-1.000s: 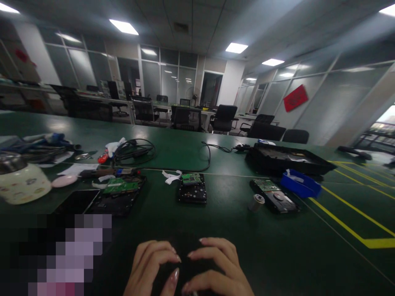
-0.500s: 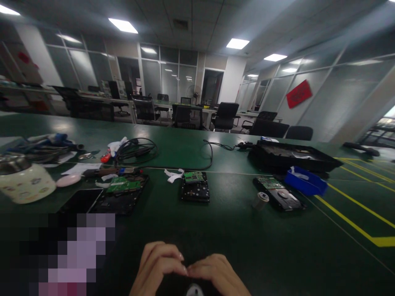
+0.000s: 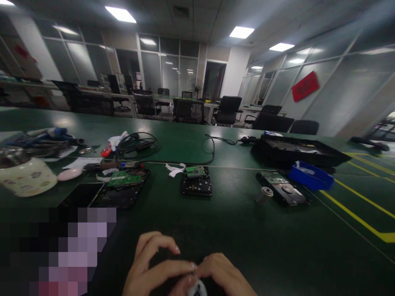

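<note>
My left hand [image 3: 151, 267] and my right hand [image 3: 224, 273] meet at the bottom edge over the green table [image 3: 234, 230]. Both have curled fingers pinched together on a small dark object with a pale round part [image 3: 197, 289], mostly cut off by the frame. Farther out lie a hard drive with a green circuit board [image 3: 196, 181], a second drive [image 3: 282, 193] to the right, and an opened dark device with a green board [image 3: 123, 189] to the left.
A small solder spool [image 3: 263, 195] stands by the right drive. A blue bin [image 3: 310, 176] and a black tray [image 3: 293, 152] sit at the right. A white mug [image 3: 23, 174], coiled cables [image 3: 135, 144] and tools are at the left. Office chairs stand beyond the table.
My hands have drawn closer to me and pinched together on the small object. The view has tilted slightly, so the table items sit a little higher.
</note>
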`<state>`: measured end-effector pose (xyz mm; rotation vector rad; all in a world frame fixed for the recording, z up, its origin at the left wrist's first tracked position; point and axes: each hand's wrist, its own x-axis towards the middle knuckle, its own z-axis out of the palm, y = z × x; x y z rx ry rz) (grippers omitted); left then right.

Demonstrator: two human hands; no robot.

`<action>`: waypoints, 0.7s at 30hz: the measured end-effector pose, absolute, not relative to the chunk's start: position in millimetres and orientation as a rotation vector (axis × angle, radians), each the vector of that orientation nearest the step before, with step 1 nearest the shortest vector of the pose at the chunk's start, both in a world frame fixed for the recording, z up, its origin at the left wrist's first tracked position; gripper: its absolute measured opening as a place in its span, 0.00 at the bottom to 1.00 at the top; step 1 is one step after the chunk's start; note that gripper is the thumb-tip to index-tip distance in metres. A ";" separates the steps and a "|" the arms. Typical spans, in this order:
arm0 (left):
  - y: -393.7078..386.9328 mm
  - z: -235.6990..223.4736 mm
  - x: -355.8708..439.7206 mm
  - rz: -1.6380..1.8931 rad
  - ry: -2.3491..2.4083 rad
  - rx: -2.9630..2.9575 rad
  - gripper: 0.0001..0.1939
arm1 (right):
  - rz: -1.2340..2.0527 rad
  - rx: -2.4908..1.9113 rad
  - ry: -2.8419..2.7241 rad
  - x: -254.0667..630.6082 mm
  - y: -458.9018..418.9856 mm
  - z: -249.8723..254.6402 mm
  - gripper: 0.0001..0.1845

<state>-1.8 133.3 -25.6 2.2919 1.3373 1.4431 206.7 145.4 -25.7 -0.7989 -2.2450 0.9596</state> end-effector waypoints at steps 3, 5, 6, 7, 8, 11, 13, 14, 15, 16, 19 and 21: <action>143.8 -33.2 -10.6 1.351 1.759 2.212 0.09 | 0.985 -0.769 -2.259 206.4 145.7 -24.3 0.27; 150.3 -37.9 -14.0 1.172 1.998 2.095 0.10 | 1.008 -0.759 -2.259 205.9 145.7 -25.2 0.27; 152.7 -39.8 -14.7 1.069 2.068 2.052 0.11 | 1.014 -0.759 -2.251 205.6 145.6 -26.6 0.27; 154.5 -41.2 -14.8 0.975 2.108 2.024 0.11 | 1.013 -0.762 -2.240 205.4 145.6 -28.4 0.27; 155.7 -42.2 -14.5 0.904 2.126 2.009 0.10 | 1.006 -0.766 -2.227 205.2 145.6 -30.2 0.28; 157.2 -42.6 -13.0 0.826 2.111 2.018 0.09 | 1.019 -0.778 -2.237 205.8 145.5 -31.9 0.27; 156.8 -40.9 -12.2 0.882 2.087 2.028 0.10 | 1.047 -0.774 -2.266 206.6 145.5 -28.3 0.26; 155.8 -39.4 -11.7 0.946 2.057 2.038 0.10 | 1.054 -0.772 -2.273 206.8 145.5 -25.6 0.26; 154.2 -37.5 -11.0 1.031 2.010 2.054 0.10 | 1.054 -0.773 -2.272 206.9 145.4 -22.6 0.25; 151.7 -35.2 -10.0 1.131 1.939 2.085 0.09 | 1.052 -0.779 -2.267 206.7 145.2 -19.9 0.25; 139.9 -27.2 -5.1 1.369 1.591 2.226 0.07 | 1.053 -0.823 -2.262 205.2 143.6 -15.0 0.26; 131.0 -22.5 -0.7 1.444 1.371 2.259 0.06 | 1.039 -0.849 -2.259 204.1 142.2 -14.9 0.27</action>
